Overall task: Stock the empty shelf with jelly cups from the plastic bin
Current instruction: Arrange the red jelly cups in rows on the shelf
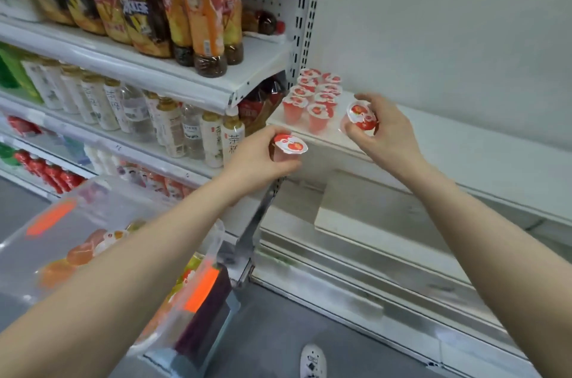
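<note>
The right grip (382,133) is curled round a strawberry jelly cup (360,116), fingers and thumb pinching its sides so the foil lid faces up and the base is free to land flat. It hovers just above the white shelf (448,157), beside the front of the cups standing there. The left grip (260,162) grasps a second cup (291,144) the same way, lower and off the shelf's front edge, seemingly waiting its turn (two at a time would halve the trips to the bin). The stocked cups (312,99) stand upright in two close columns running back toward the wall at the shelf's left end, which leaves the long stretch to the right bare for more; by that, the job looks to be in its early part. The clear plastic bin (58,222) sits low at the left, under the left forearm, with orange and other coloured cups inside, within easy reach. Bottled drinks (201,21) fill the neighbouring shelves.
</note>
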`<move>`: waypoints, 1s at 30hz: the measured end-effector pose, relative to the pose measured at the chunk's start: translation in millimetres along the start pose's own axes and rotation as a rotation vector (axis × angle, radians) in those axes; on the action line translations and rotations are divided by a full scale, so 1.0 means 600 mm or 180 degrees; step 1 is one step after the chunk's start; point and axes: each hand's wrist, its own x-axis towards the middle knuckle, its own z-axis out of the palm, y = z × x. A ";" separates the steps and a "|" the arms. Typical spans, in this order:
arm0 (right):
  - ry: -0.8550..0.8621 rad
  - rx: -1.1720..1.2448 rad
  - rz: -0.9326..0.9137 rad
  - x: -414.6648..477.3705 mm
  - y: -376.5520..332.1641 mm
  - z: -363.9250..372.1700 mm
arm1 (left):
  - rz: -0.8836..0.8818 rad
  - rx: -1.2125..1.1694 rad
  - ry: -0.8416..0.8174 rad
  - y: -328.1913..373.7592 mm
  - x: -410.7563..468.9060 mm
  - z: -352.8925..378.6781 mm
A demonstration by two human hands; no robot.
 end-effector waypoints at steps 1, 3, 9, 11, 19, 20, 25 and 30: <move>0.0020 0.0106 0.0188 0.014 0.017 -0.015 | 0.0034 -0.0015 0.0005 0.016 0.018 0.013; 0.0058 0.0233 0.0465 0.044 0.053 -0.037 | 0.0098 -0.0051 0.0008 0.045 0.053 0.037; -0.0014 0.0276 0.0807 0.130 0.161 -0.047 | 0.0101 0.0122 0.0239 0.095 0.157 0.102; -0.0073 0.0294 0.0765 0.156 0.190 -0.038 | 0.0068 0.0263 0.0315 0.102 0.188 0.119; -0.0499 0.0212 0.0519 0.254 0.267 0.018 | 0.0011 0.0996 0.0508 0.106 0.276 0.163; -0.0557 0.0213 0.0490 0.264 0.273 0.026 | -0.0007 0.1060 0.0530 0.104 0.283 0.167; -0.0689 0.0220 0.0363 0.307 0.289 0.059 | 0.0015 0.1311 0.0627 0.102 0.310 0.179; -0.0707 0.0279 0.0275 0.340 0.292 0.083 | -0.0079 0.1503 0.0559 0.089 0.337 0.188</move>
